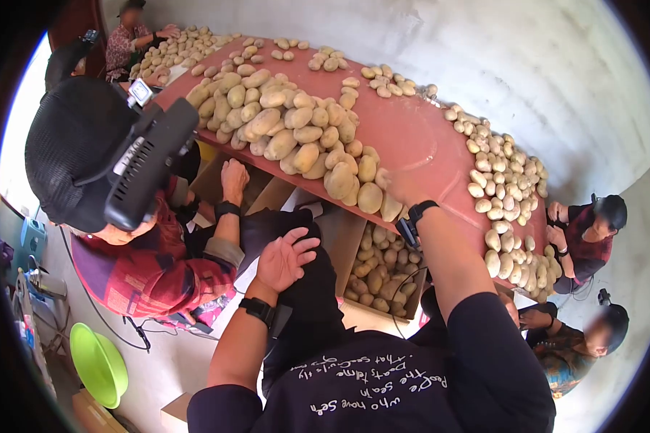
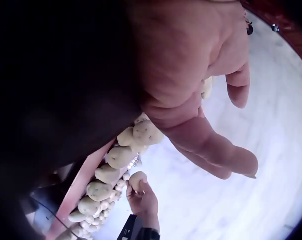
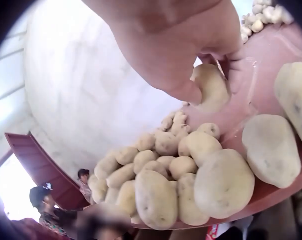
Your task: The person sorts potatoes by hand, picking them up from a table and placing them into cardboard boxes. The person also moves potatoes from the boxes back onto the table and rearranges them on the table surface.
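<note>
My right hand (image 1: pixel 410 189) is over the red tabletop (image 1: pixel 401 137), just past the front end of a big potato pile (image 1: pixel 267 119). In the right wrist view its thumb and fingers pinch one pale potato (image 3: pixel 211 89), above several others near the table's edge. The left wrist view shows the same potato (image 2: pixel 137 181) from farther off, in the fingers of that hand. My left hand (image 1: pixel 287 258) is held palm up in front of my body, below the table edge. Its fingers are spread and relaxed, with nothing in them, and the left wrist view (image 2: pixel 191 65) agrees.
Under the table edge, a cardboard box (image 1: pixel 350 252) contains many potatoes. Close on my left sits a person in a plaid shirt (image 1: pixel 144 270), one hand near another box. More potatoes (image 1: pixel 505 173) line the table's right side, where others sit. A green basin (image 1: pixel 97 364) stands on the floor.
</note>
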The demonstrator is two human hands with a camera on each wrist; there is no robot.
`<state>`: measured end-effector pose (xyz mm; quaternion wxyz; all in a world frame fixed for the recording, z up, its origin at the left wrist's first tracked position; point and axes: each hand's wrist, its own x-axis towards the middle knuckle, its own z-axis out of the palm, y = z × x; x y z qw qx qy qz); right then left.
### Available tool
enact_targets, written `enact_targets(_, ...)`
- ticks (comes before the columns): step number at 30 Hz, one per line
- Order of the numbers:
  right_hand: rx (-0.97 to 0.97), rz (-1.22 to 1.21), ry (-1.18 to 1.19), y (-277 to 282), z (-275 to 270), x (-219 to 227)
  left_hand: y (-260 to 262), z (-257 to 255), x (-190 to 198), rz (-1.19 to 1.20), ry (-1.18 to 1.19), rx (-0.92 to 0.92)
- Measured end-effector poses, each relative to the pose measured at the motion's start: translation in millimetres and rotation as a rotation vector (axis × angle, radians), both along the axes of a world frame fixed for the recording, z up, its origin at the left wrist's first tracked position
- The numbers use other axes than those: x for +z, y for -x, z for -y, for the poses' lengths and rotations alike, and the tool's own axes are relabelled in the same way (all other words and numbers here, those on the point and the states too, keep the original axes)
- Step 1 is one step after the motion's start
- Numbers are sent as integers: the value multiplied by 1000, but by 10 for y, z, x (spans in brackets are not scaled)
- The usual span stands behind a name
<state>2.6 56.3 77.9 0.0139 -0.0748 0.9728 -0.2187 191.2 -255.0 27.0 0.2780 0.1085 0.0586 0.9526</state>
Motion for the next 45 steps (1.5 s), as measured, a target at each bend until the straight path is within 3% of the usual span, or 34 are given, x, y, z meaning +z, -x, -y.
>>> enact_targets(4, 67, 220, -182, -120, 120, 294, -3, 45, -43, -30, 19, 9)
enact_targets(7, 81, -17, 21, -272, 21, 193, -43, 86, -58, -47, -68, -16)
enact_targets(10, 212, -110, 391, -656, 52, 229, -92, 124, -101, -53, -56, -3)
enact_targets(12, 439, 195, 538, -1018, 42, 150, -94, 131, -119, -56, -61, -6)
enact_targets(14, 516, 531, 329, -1362, 76, 266, -94, 122, -126, -53, -66, -13)
enact_targets(16, 497, 736, 380, -1360, -185, -400, -79, 95, -128, -45, -73, -17)
enact_targets(20, 343, 617, -321, -1387, -928, -1812, -108, 104, -152, -17, -131, -49)
enact_targets(23, 57, 478, -275, -1453, -1070, -2207, -80, 134, -152, -7, -167, -68)
enact_targets(26, 80, 424, -353, -1417, -854, -2112, -77, 227, -215, -10, -151, -52)
enact_targets(27, 151, 311, -278, -1399, -954, -2438, -96, 283, -224, 26, -155, -41)
enact_targets(30, 131, 25, -306, -1418, -948, -2768, -145, 465, -200, 119, -113, 36)
enact_targets(33, 152, 373, -523, -1226, -727, -2190, -200, 587, -205, 177, -80, 107)
enact_targets(36, 152, 616, -654, -1078, -650, -2120, -184, 558, -194, 190, -78, 130)
enact_targets(38, 44, 539, -582, -1077, -705, -2515, -110, 446, -153, 177, -104, 93)
enact_targets(43, -33, 625, -540, -1008, -668, -2644, 22, 179, -61, 170, -79, 5)
enact_targets(45, -86, 453, -492, -1104, -739, -2921, 39, 172, -68, 180, -81, -13)
